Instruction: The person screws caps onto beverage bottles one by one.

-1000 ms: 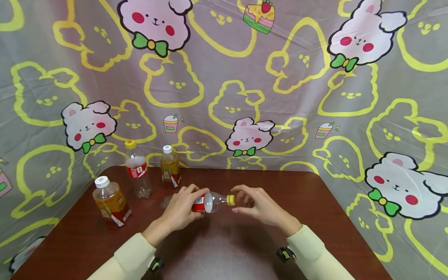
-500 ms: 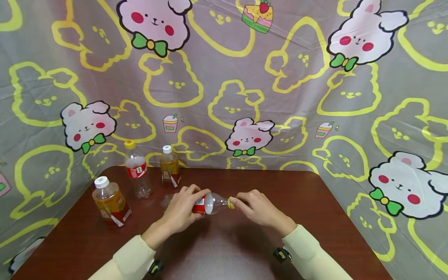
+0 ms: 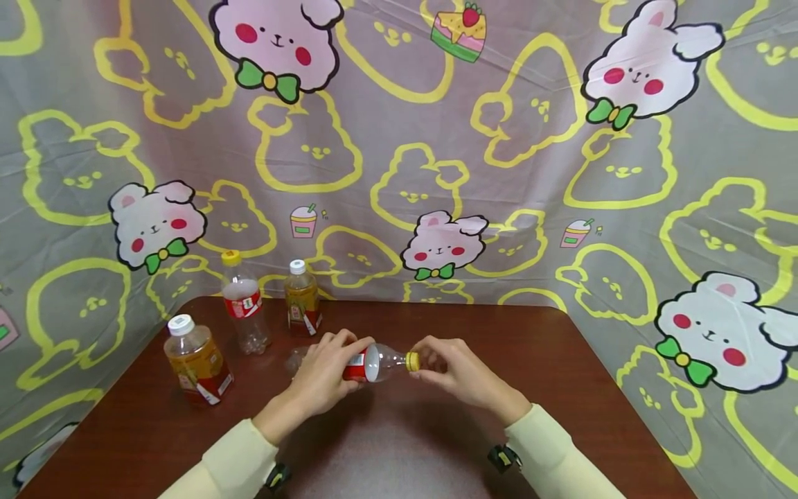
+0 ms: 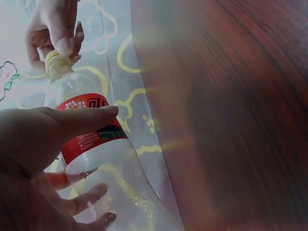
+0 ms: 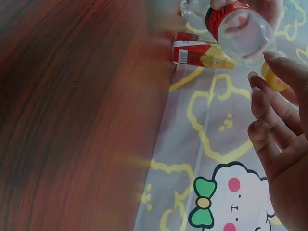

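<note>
A clear plastic bottle [image 3: 388, 360] with a red label lies on its side in the head view, its yellow cap [image 3: 413, 361] pointing right. My left hand [image 3: 327, 371] grips it round the label and body; the thumb lies across the label in the left wrist view. Bent round the cap are the thumb and fingers of my right hand [image 3: 458, 367], thumb on the near side and index finger on the far side. In the left wrist view the right thumb tip overlaps the cap [image 4: 57, 60]. The cap is still on the bottle's neck.
Several bottles stand on the left of the brown table [image 3: 499, 443]: a brownish drink bottle [image 3: 198, 364] with a white cap in front, a clear red-labelled bottle [image 3: 245, 312] with a yellow cap, and another white-capped bottle [image 3: 303, 299]. A patterned curtain [image 3: 530, 173] hangs behind.
My right hand has come from beside the cap to take hold of it, then turned back so its thumb sits on the near side. The left hand and bottle have stayed put.
</note>
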The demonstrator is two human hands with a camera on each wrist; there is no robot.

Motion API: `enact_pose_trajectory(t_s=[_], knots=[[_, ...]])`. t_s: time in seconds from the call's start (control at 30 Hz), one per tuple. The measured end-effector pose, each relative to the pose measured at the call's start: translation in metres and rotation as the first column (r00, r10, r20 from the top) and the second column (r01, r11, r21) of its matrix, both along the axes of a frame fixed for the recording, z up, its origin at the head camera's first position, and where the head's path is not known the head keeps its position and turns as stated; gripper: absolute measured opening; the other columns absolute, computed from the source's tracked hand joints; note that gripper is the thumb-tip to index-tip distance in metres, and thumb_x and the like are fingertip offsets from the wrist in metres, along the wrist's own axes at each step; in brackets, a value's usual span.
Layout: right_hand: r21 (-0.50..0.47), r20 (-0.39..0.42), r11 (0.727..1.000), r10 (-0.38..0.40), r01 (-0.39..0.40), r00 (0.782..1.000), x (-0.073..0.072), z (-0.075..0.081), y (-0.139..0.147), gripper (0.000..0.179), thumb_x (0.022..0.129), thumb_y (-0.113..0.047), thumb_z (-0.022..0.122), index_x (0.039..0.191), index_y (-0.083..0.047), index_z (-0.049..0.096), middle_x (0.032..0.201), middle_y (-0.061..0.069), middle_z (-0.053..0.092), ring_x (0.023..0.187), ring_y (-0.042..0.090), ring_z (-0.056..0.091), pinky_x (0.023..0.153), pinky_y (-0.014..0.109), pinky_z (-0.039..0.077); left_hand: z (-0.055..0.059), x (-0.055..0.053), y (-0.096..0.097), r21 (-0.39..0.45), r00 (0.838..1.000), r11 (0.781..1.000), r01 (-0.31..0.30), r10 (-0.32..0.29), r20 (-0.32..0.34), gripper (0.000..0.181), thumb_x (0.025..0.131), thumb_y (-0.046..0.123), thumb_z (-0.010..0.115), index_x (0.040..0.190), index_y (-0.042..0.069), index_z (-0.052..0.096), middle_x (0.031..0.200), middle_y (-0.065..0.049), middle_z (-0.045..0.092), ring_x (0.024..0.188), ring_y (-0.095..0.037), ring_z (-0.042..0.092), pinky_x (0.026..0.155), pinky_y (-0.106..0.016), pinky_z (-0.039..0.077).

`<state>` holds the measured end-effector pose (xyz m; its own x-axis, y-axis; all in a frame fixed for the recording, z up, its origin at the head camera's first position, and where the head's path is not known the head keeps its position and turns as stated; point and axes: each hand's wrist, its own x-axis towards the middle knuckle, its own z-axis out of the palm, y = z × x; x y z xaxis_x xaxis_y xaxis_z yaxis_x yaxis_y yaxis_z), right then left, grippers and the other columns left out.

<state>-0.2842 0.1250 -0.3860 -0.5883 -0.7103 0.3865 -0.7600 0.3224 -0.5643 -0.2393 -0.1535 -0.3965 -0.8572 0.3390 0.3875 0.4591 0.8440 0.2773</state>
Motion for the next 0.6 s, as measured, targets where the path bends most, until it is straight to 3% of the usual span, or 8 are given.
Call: enact_pose_trajectory(t_s=[0.2,0.4,0.5,0.6], knots=[[0.057,0.034,0.998,0.013,-0.015,0.999,0.0016,0.0016,-0.0012,0.008,0.096,-0.027,0.071,0.1,-0.022,0.067,0.076,-0.01,0.062,0.065,0.004,0.055,0.056,0.023,0.049,-0.0015,0.0027,0.0038,0.026,1.0,1.0,0.0,0.0,-0.007,0.071,0.066,0.02,0.095,0.131,0.021,0.066,0.111,-0.003,0.06,0.098,-0.027,0.054,0.079,-0.049,0.049],[0.129,0.026,0.991,-0.046,0.042,0.999,0.0023,0.0057,-0.0014,0.009,0.099,-0.034,0.065,0.094,-0.026,0.065,0.071,-0.013,0.055,0.062,0.004,0.052,0.054,0.023,0.046,-0.0042,0.0043,0.0091,0.075,1.0,0.997,-0.003,0.005,-0.018,0.071,0.064,0.019,0.096,0.129,0.019,0.067,0.105,-0.003,0.059,0.094,-0.027,0.054,0.075,-0.045,0.049],[0.129,0.009,0.987,-0.093,0.091,0.996,0.0034,0.0051,-0.0008,0.013,0.098,-0.039,0.065,0.093,-0.027,0.066,0.07,-0.014,0.056,0.062,0.004,0.052,0.054,0.023,0.046,-0.0023,0.0039,0.0085,0.071,1.0,0.997,0.009,-0.01,0.012,0.072,0.065,0.02,0.096,0.13,0.018,0.066,0.105,-0.004,0.058,0.093,-0.026,0.054,0.073,-0.044,0.048],[0.085,-0.004,0.992,-0.093,0.093,0.996,0.0047,0.0041,0.0004,0.013,0.095,-0.038,0.069,0.1,-0.026,0.068,0.075,-0.015,0.06,0.064,0.004,0.054,0.056,0.023,0.048,0.0026,0.0021,0.0059,0.052,0.997,0.998,0.026,-0.029,0.066,0.071,0.067,0.019,0.095,0.131,0.018,0.065,0.107,-0.004,0.058,0.094,-0.026,0.053,0.074,-0.044,0.049]])
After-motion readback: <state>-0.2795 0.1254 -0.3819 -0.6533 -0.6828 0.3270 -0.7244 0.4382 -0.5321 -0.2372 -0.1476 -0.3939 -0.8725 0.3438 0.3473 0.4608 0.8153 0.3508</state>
